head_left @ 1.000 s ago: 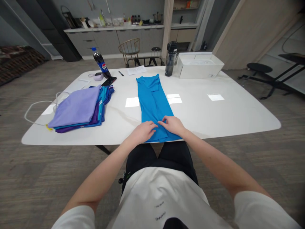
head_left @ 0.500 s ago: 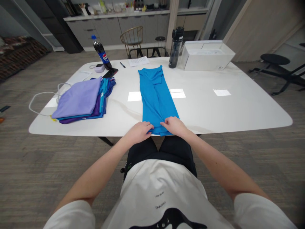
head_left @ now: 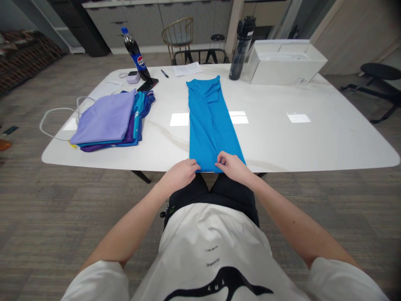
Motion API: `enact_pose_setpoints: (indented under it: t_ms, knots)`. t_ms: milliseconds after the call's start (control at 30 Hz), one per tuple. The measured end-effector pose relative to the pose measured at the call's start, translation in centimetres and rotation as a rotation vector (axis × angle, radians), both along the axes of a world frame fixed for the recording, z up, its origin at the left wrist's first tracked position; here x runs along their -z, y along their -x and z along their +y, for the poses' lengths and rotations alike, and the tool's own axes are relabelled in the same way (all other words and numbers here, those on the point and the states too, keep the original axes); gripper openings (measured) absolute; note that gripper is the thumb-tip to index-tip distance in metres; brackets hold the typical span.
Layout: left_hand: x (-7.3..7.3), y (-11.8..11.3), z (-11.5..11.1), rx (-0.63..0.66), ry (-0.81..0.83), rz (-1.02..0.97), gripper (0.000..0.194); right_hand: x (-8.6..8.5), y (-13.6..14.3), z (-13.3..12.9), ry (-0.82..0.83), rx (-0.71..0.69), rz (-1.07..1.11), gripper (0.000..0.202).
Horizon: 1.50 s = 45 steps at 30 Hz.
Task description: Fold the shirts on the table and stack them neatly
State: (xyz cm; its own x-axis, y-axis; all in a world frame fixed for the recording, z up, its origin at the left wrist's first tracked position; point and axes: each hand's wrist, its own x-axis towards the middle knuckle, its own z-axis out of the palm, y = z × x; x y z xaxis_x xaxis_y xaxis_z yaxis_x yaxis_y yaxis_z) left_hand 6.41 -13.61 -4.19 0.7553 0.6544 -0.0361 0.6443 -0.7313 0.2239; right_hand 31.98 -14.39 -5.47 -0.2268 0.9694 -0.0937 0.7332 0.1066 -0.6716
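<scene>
A bright blue T-shirt, folded into a long narrow strip, lies across the white table with its near end at the front edge. A short sleeve seems folded in near its far end. My left hand is closed at the near left corner, fingertips pinching the cloth. Over the right part of the same end, my right hand has its thumb and fingers curled together on the fabric. What exactly lies between those fingertips is partly hidden.
Left of the T-shirt sits a stack of folded clothes, lavender on top, beside a white cable. Farther back stand a cola bottle, a phone, a paper sheet, a dark water bottle and a white box.
The T-shirt's near end, rumpled before, now lies straighter along the table edge. My right hand's fingers have curled up more. The camera view has tilted down a little.
</scene>
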Motion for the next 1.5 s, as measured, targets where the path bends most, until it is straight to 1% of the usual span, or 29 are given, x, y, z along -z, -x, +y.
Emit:
enact_pose_setpoints:
  t_ms: [33,100,233,300,367,433,500,567,633,700,767,867,967,1067,1100,1167,1233,1300,1367,1400,1467,1500]
  knots:
    - [0.0,0.1,0.1,0.024,0.003,0.007,0.031,0.0,0.0,-0.2,-0.018,-0.012,-0.049,0.007]
    - [0.0,0.2,0.4,0.057,-0.008,-0.009,0.032,0.0,0.0,-0.5,-0.042,-0.039,-0.124,0.009]
    - [-0.3,0.1,1.2,0.105,0.011,-0.131,0.031,-0.3,-0.1,-0.9,-0.060,-0.091,-0.236,0.016]
    - [-0.1,0.0,1.7,0.132,0.044,-0.178,0.034,-0.4,-0.3,-1.0,-0.070,-0.104,-0.284,0.019]
    - [0.4,0.1,2.3,0.139,0.066,-0.192,0.041,-0.5,-0.9,-1.1,-0.084,-0.126,-0.297,0.021]
    - [0.9,0.4,2.9,0.138,0.072,-0.183,0.049,-0.5,-1.9,-1.1,-0.118,-0.171,-0.278,0.023]
    - [1.3,0.9,3.4,0.152,0.076,-0.158,0.056,-0.5,-3.3,-1.2,-0.174,-0.250,-0.259,0.025]
    - [1.5,1.4,3.7,0.183,0.097,-0.127,0.059,-0.7,-5.1,-1.2,-0.222,-0.341,-0.261,0.030]
    - [1.6,1.9,3.9,0.211,0.125,-0.116,0.060,-0.9,-7.0,-1.2,-0.241,-0.396,-0.282,0.039]
    - [1.5,2.3,4.2,0.232,0.160,-0.134,0.058,-1.0,-8.9,-1.3,-0.248,-0.396,-0.307,0.049]
    - [1.5,2.5,4.5,0.251,0.205,-0.168,0.054,-0.9,-10.6,-1.2,-0.248,-0.388,-0.325,0.053]
    - [1.7,2.7,5.1,0.262,0.257,-0.219,0.042,-0.3,-12.2,-0.9,-0.242,-0.388,-0.314,0.044]
    - [2.0,2.4,5.6,0.260,0.283,-0.267,0.030,0.5,-12.6,-0.4,-0.243,-0.390,-0.270,0.034]
    - [2.0,1.9,5.9,0.252,0.313,-0.307,0.027,0.8,-12.2,0.2,-0.247,-0.376,-0.221,0.027]
    - [1.9,1.8,5.9,0.235,0.327,-0.321,0.027,0.7,-12.0,0.3,-0.245,-0.367,-0.194,0.026]
    - [1.3,1.4,5.9,0.160,0.363,-0.360,0.026,0.2,-11.5,0.7,-0.219,-0.351,-0.102,0.025]
    - [0.1,1.0,6.2,0.043,0.401,-0.442,0.023,-1.0,-11.1,1.3,-0.165,-0.308,0.021,0.025]
    - [-1.5,0.5,7.1,-0.098,0.422,-0.590,0.021,-2.7,-10.6,2.5,-0.116,-0.214,0.134,0.026]
    - [-2.9,-0.4,9.1,-0.247,0.417,-0.798,0.019,-4.3,-10.2,4.9,-0.128,-0.084,0.258,0.025]
    - [-3.4,-1.0,10.6,-0.320,0.408,-0.913,0.020,-4.9,-10.0,6.5,-0.159,-0.020,0.335,0.024]
    - [-3.8,-2.2,14.3,-0.440,0.409,-1.140,0.026,-5.4,-9.4,10.8,-0.243,0.099,0.505,0.025]
    - [-3.7,-2.8,16.4,-0.484,0.431,-1.240,0.029,-5.2,-9.1,13.2,-0.275,0.153,0.571,0.027]
